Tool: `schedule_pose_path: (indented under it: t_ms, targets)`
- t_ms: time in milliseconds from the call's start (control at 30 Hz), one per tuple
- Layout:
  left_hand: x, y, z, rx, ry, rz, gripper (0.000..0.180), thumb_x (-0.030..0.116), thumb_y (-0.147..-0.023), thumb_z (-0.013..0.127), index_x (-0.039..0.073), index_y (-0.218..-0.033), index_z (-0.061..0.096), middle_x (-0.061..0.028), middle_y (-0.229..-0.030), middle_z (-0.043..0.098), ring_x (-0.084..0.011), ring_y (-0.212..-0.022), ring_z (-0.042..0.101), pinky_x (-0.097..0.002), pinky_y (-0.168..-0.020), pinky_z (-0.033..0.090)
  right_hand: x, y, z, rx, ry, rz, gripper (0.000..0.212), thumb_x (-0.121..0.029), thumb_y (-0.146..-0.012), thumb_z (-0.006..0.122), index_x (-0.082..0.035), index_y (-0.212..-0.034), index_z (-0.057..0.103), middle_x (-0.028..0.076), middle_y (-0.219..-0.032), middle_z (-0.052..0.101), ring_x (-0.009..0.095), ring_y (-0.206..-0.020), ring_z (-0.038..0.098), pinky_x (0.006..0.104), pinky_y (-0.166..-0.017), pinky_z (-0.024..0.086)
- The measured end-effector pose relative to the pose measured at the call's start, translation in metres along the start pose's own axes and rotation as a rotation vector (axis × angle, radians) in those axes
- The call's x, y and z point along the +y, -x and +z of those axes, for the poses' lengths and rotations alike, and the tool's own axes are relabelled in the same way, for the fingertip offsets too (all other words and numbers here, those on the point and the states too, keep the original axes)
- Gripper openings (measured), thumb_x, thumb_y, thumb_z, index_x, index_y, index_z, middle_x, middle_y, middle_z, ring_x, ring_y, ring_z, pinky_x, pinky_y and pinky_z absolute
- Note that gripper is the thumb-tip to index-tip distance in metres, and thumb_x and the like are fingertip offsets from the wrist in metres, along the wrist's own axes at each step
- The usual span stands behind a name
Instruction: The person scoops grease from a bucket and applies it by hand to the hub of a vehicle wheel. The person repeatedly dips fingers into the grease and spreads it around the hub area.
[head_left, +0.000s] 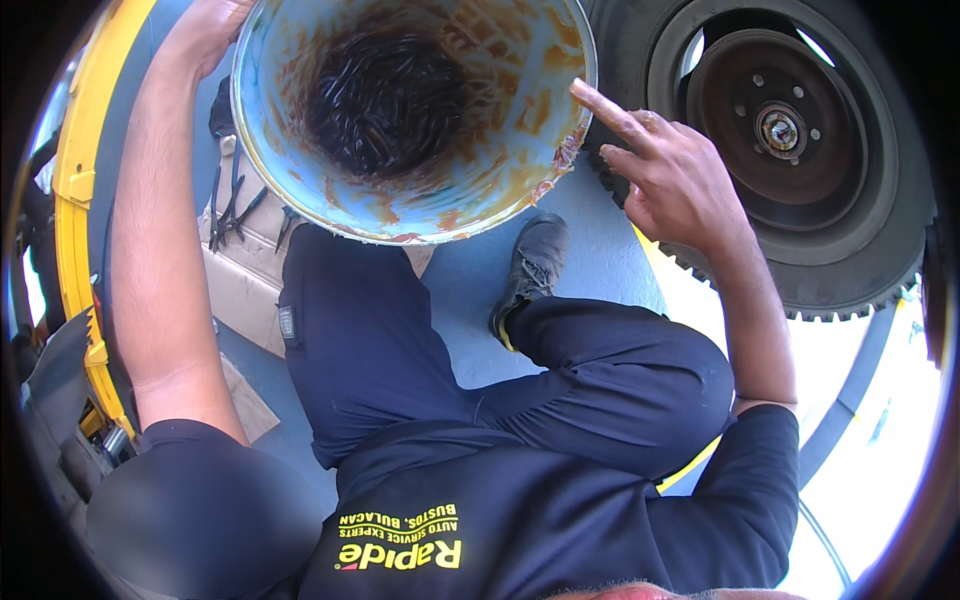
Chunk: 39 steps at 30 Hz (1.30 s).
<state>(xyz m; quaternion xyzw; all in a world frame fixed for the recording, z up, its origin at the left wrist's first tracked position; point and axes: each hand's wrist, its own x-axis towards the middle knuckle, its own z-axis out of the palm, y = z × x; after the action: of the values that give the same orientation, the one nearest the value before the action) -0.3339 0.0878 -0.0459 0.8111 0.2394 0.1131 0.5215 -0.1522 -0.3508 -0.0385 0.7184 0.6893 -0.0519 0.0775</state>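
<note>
Grey workshop flooring (600, 270) lies beneath us, with a yellow lift arm (85, 150) at nine o'clock and a mounted tyre (860, 260) with its bare hub (778, 130) at two o'clock. Our left hand (205, 30) grips the rim of a blue grease bucket (520, 60) at twelve o'clock, tilting it toward us. Our right hand (665, 165) hovers open, forefinger out, holding nothing. We seem mid-scoop; next, a finger dips into dark grease (385, 100). Pliers (235, 210) probably lie on cardboard (245, 290).
</note>
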Motion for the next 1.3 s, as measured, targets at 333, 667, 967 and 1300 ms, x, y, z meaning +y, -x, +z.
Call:
schedule_pose_path:
  t_ms: [333, 667, 967, 1300]
  targets:
    - [0.011, 0.008, 0.003, 0.021, 0.072, -0.108, 0.031, 0.019, -0.099, 0.073, -0.003, -0.120, 0.077, -0.0120, -0.114, 0.079, -0.0171, -0.102, 0.073, -0.0319, -0.097, 0.056, 0.001, 0.034, -0.010, -0.022, -0.434, 0.065, 0.068, -0.011, -0.073, 0.071, -0.009, -0.141, 0.065, 0.014, -0.146, 0.063, 0.027, -0.099, 0.074, 0.0381, -0.083, 0.059]
    - [0.008, -0.004, 0.012, 0.003, 0.130, -0.129, 0.030, 0.020, -0.098, 0.074, -0.003, -0.117, 0.077, -0.0112, -0.110, 0.079, -0.0170, -0.097, 0.074, -0.0318, -0.092, 0.058, 0.007, -0.016, 0.073, -0.312, -2.619, -0.131, 0.117, -0.027, -0.081, 0.066, -0.010, -0.169, -0.009, 0.041, -0.108, 0.069, 0.042, -0.074, 0.077, 0.0361, -0.055, 0.061]
    - [0.009, 0.001, 0.000, 0.033, 0.187, -0.220, 0.029, 0.020, -0.097, 0.076, -0.002, -0.117, 0.078, -0.0108, -0.106, 0.080, -0.0166, -0.086, 0.075, -0.0330, -0.083, 0.062, 0.026, 0.011, 0.049, -0.170, -2.054, 0.025, 0.106, -0.020, -0.077, 0.066, -0.009, -0.170, 0.016, 0.031, -0.110, 0.074, 0.035, -0.078, 0.077, 0.0329, -0.062, 0.061]
    - [0.021, 0.005, 0.010, 0.068, 0.175, -0.217, 0.030, 0.020, -0.098, 0.075, -0.002, -0.119, 0.077, -0.0107, -0.108, 0.080, -0.0163, -0.091, 0.076, -0.0310, -0.086, 0.061, -0.003, -0.017, 0.021, -0.097, 0.331, 0.174, 0.098, -0.004, -0.089, 0.061, -0.042, -0.170, 0.019, 0.016, -0.119, 0.072, 0.025, -0.083, 0.074, 0.0373, -0.065, 0.059]
